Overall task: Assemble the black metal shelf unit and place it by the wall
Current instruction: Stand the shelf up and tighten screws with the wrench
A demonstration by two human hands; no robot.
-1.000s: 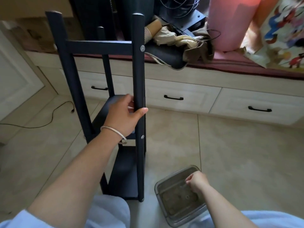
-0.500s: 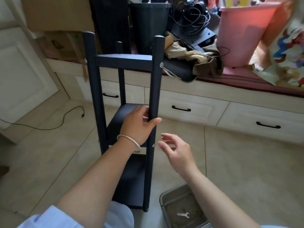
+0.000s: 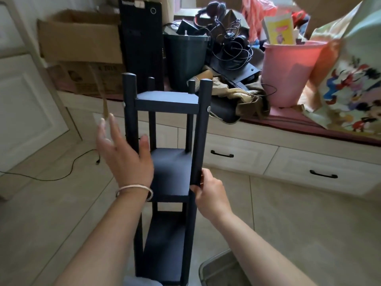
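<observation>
Fingers of the right hand (image 3: 210,195) grip the shelf unit's (image 3: 169,172) post; left hand (image 3: 123,153) spread wide beside it.

One shelf unit (image 3: 169,174), two hands, two buckets.

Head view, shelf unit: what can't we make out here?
- shelf unit feet: cut off by bottom edge.
- Front-left post: middle hidden behind left hand.
- right hand fingertips: hidden behind front-right post.
- clear bin contents: cut off by edge and the right forearm.
</observation>
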